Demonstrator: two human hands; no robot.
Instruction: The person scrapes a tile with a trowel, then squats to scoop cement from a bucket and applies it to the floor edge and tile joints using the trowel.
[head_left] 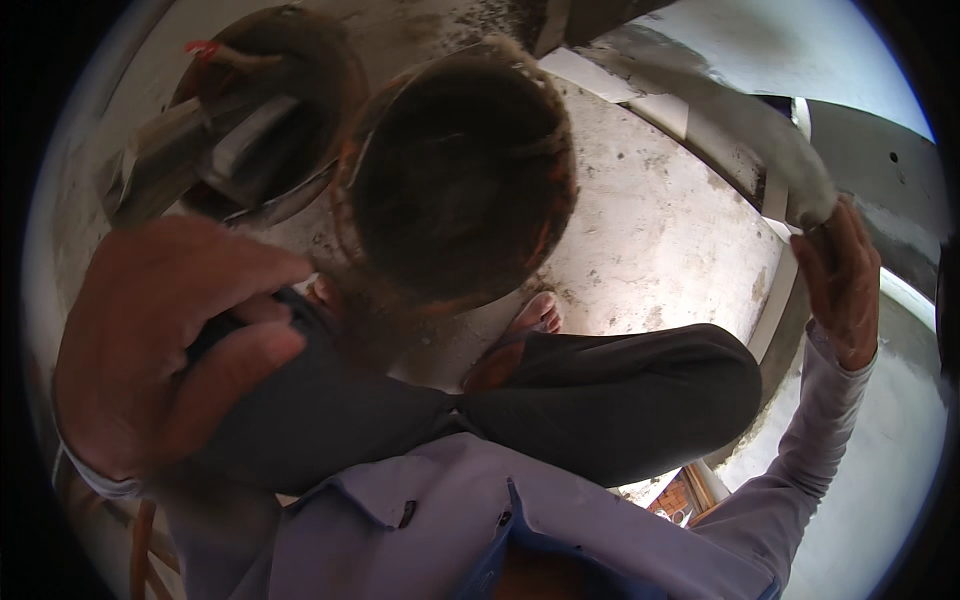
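My left hand (180, 340) is raised close at the left, blurred. Its fingers are loosely bent and apart, with nothing visible between them. Below it is my left knee, and beyond it a bucket (335, 165) holding several tools, among them a blurred flat grey one (245, 145). My right hand (845, 280) reaches up at the far right. Its fingers and thumb close around the near end of a long, blurred, grey, mortar-coloured piece (770, 140), whose exact kind I cannot make out. Between my feet and the wall stands a large round bucket (562, 215) with a dark inside.
Pale, stained floor (650, 230) stretches right of the large bucket. White strips (660, 115) border it along a grey-smeared wall (760, 40) at the upper right. My bent right leg (620, 400) crosses the middle. A red item (202, 48) shows at the left bucket's far rim.
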